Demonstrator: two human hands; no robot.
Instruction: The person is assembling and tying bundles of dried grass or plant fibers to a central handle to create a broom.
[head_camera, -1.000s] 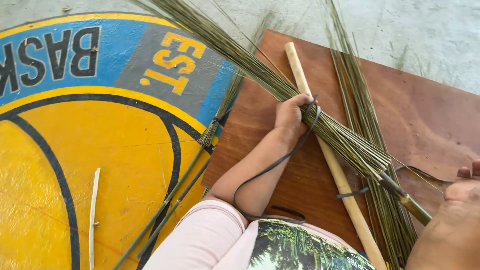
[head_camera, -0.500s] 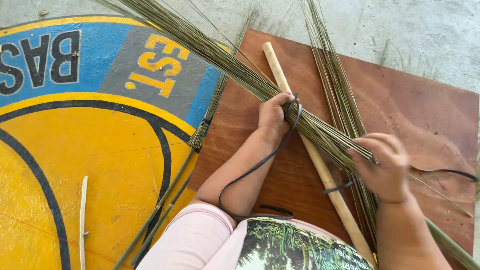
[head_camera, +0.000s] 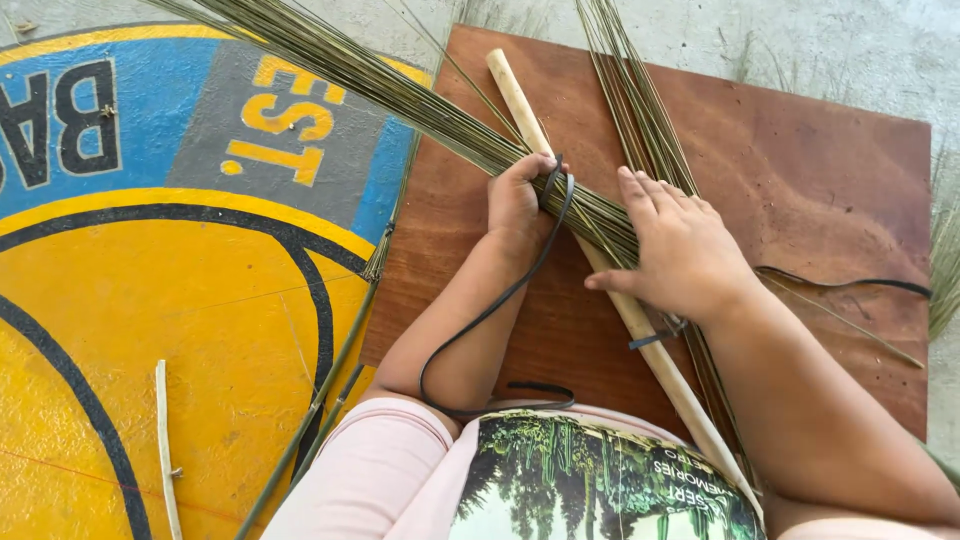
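A long bundle of thin green-brown sticks (head_camera: 380, 85) lies slanted across a pale wooden pole (head_camera: 520, 100) on a brown board (head_camera: 800, 170). My left hand (head_camera: 515, 200) is closed around the bundle where a black strap (head_camera: 500, 300) wraps it; the strap loops down past my forearm. My right hand (head_camera: 680, 245) lies flat, fingers spread, pressing on the bundle just right of the left hand. A second sheaf of sticks (head_camera: 625, 90) runs up the board behind my right hand.
The board rests on a concrete floor beside a large painted sign (head_camera: 150, 300) in yellow, blue and grey. A thin pale stick (head_camera: 165, 450) lies on the sign. Another black strap (head_camera: 850, 283) lies on the board at right.
My right hand came in from the lower right, gripped the bundle, and now lies flat on it closer to my left hand. The left hand kept its hold.
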